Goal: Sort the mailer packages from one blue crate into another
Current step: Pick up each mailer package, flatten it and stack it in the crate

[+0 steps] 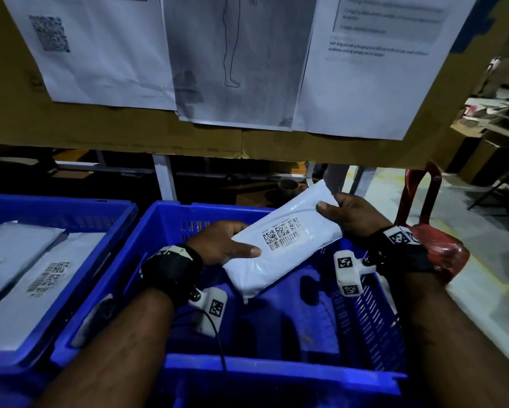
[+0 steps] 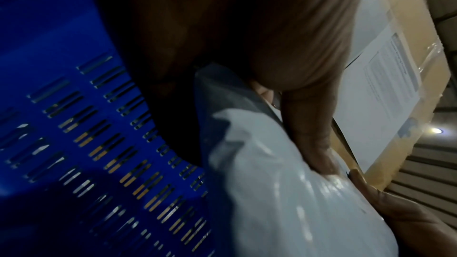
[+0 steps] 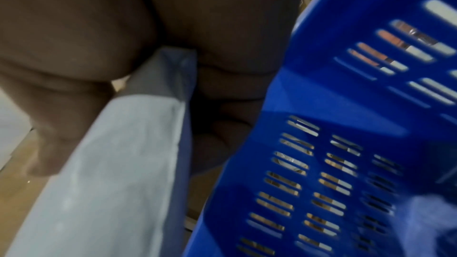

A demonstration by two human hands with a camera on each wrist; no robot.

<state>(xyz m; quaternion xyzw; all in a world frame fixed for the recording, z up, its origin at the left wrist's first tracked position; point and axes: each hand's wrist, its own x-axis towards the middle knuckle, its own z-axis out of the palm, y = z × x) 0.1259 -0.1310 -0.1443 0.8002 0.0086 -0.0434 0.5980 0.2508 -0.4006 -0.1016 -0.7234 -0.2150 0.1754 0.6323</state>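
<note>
A white mailer package (image 1: 285, 240) with a barcode label hangs tilted above the middle blue crate (image 1: 276, 369). My left hand (image 1: 226, 245) grips its near left end, thumb on top. My right hand (image 1: 347, 216) holds its far right end, thumb across the upper face. In the left wrist view the white mailer (image 2: 284, 192) fills the lower right, my thumb (image 2: 309, 134) pressed on it. The right wrist view shows the mailer (image 3: 111, 173) under my thumb, beside the crate wall (image 3: 333, 105). A second blue crate (image 1: 55, 213) at left holds several labelled mailers (image 1: 35, 284).
A cardboard panel (image 1: 100, 125) with printed sheets (image 1: 232, 54) hangs just beyond the crates. A red plastic chair (image 1: 424, 231) stands right of the middle crate. The floor of the middle crate looks dark, and I cannot tell what lies in it.
</note>
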